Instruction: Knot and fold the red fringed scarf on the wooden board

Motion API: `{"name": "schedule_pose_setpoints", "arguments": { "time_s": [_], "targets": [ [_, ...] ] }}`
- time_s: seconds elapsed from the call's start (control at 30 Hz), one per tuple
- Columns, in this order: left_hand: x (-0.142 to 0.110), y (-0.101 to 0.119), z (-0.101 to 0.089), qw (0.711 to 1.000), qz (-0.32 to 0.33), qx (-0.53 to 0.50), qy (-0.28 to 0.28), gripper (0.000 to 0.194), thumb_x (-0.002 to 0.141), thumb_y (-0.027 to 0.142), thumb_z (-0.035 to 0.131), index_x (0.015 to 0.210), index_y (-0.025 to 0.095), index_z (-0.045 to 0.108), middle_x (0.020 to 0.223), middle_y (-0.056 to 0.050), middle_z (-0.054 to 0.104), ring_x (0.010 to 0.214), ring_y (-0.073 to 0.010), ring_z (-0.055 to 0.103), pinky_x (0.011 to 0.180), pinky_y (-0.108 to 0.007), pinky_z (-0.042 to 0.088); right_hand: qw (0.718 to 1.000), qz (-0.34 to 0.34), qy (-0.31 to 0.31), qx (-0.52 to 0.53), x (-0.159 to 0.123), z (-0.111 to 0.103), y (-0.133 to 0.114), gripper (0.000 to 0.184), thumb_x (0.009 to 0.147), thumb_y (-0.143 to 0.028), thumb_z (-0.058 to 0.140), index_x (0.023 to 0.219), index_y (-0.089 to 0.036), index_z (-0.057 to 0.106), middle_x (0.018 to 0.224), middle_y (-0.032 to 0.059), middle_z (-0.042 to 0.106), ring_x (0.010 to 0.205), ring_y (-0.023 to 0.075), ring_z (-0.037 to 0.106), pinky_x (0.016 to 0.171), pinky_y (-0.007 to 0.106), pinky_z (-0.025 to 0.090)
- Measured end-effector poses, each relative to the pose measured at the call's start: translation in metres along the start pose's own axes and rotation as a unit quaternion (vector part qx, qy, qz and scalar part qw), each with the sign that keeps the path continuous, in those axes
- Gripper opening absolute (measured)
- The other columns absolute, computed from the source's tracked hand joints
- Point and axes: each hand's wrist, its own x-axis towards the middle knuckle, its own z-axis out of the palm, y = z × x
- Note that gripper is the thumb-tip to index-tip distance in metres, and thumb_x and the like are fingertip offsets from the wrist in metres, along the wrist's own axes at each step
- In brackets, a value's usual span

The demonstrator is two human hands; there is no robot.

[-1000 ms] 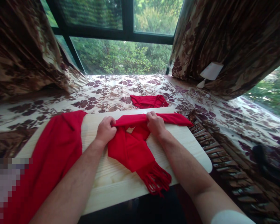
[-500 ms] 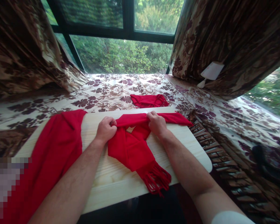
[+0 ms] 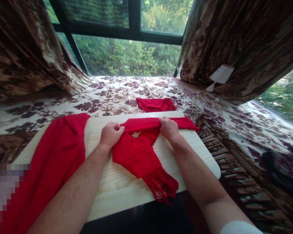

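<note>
A red fringed scarf (image 3: 141, 156) lies folded and crossed over itself on a pale wooden tabletop (image 3: 119, 185). One band runs sideways along the far edge, and the fringed end points toward me, reaching the near edge. My left hand (image 3: 111, 135) pinches the left end of the sideways band at its fold. Further right along the same band, my right hand (image 3: 169, 127) grips its upper edge with closed fingers. A small gap in the crossed cloth shows the wood between my hands.
A larger red cloth (image 3: 61, 146) drapes over the table's left side. Beyond the far edge, another folded red fringed scarf (image 3: 156, 104) rests on the floral cover (image 3: 117, 94). A white lamp (image 3: 221, 74) stands by the right curtain (image 3: 210, 35); windows lie behind.
My right hand has slid a little to the right along the sideways band. My left hand stays almost in place at the fold.
</note>
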Motion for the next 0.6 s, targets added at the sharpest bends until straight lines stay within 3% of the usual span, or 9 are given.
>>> {"name": "schedule_pose_setpoints", "arguments": {
  "time_s": [0.2, 0.4, 0.5, 0.6],
  "targets": [
    [0.0, -0.001, 0.0, 1.0, -0.008, -0.001, 0.002, 0.023, 0.077, 0.037, 0.061, 0.06, 0.023, 0.055, 0.071, -0.003, 0.062, 0.071, -0.0196, 0.058, 0.074, -0.032, 0.046, 0.997, -0.061, 0.05, -0.002, 0.004, 0.0, 0.01, 0.024, 0.09, -0.013, 0.051, 0.1, -0.021, 0.071, 0.106, 0.0112, 0.067, 0.106, 0.0262, 0.055, 0.086, 0.033, 0.04],
    [0.0, 0.001, -0.001, 1.0, -0.029, -0.01, 0.002, 0.012, 0.073, 0.031, 0.062, 0.066, 0.023, 0.057, 0.071, -0.001, 0.065, 0.07, -0.0188, 0.06, 0.072, -0.03, 0.047, 0.999, -0.038, -0.008, 0.019, 0.006, 0.007, 0.014, 0.029, 0.088, -0.009, 0.05, 0.11, -0.018, 0.067, 0.108, 0.0117, 0.067, 0.099, 0.0233, 0.058, 0.082, 0.03, 0.041],
    [0.0, 0.001, -0.001, 0.999, -0.025, -0.024, 0.0, 0.005, 0.073, 0.027, 0.06, 0.071, 0.022, 0.062, 0.074, -0.001, 0.067, 0.071, -0.0187, 0.061, 0.073, -0.03, 0.048, 0.999, -0.029, -0.001, 0.028, 0.006, 0.009, 0.015, 0.029, 0.087, -0.008, 0.051, 0.109, -0.018, 0.066, 0.111, 0.0115, 0.067, 0.101, 0.0233, 0.058, 0.083, 0.03, 0.042],
    [0.0, -0.001, 0.0, 0.999, -0.016, -0.034, 0.002, 0.011, 0.074, 0.026, 0.058, 0.076, 0.022, 0.068, 0.08, -0.002, 0.07, 0.075, -0.0194, 0.063, 0.077, -0.03, 0.05, 0.999, -0.026, 0.01, 0.041, 0.006, 0.01, 0.016, 0.028, 0.085, -0.007, 0.052, 0.107, -0.018, 0.065, 0.112, 0.0109, 0.067, 0.102, 0.0234, 0.058, 0.084, 0.03, 0.042]
  ]
}}
